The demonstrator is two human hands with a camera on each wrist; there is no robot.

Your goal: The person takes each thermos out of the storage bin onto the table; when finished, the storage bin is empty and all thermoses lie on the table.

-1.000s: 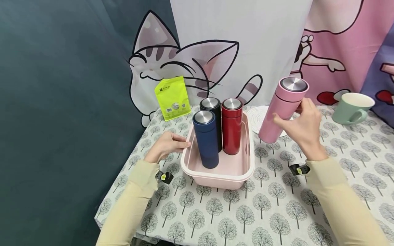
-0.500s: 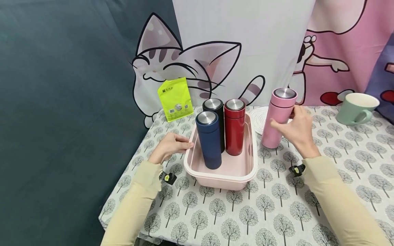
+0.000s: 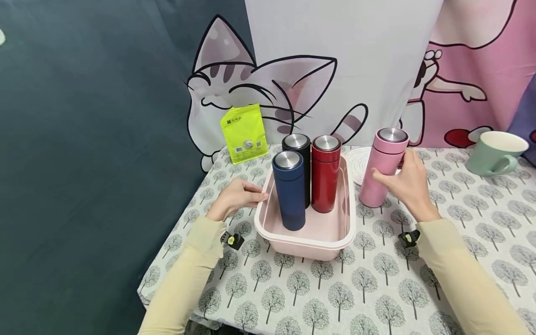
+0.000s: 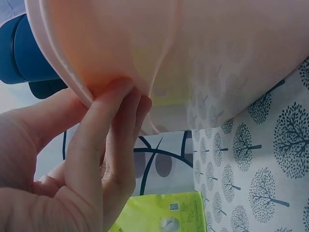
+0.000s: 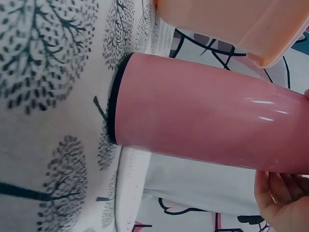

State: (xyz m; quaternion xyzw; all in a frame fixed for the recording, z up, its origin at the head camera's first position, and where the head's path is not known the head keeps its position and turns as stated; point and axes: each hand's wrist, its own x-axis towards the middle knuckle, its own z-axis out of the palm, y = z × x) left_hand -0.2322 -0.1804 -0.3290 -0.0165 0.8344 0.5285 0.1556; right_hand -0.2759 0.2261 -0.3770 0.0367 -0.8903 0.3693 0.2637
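My right hand (image 3: 412,186) grips a pink thermos flask (image 3: 383,160) with a steel-topped lid, thumb on the near side. The flask leans slightly; in the right wrist view its dark base (image 5: 116,99) is right at the tablecloth. On the left, my left hand (image 3: 236,197) pinches the rim of a pale pink plastic basin (image 3: 303,251), thumb inside and fingers outside in the left wrist view. Inside the basin stand a blue flask (image 3: 289,197), a red flask (image 3: 325,181) and a black flask (image 3: 307,163), the last partly hidden behind the blue one.
A lime-green pouch (image 3: 244,135) stands at the back left. Behind the pink flask lies a white round woven mat (image 3: 359,163). A mint-green mug (image 3: 494,153) stands at the far right. The tree-print tablecloth (image 3: 318,298) ends at a left edge.
My right hand has lowered the pink flask to the tablecloth and brought it more upright. My left hand stays on the basin's rim. The head view has shifted slightly.
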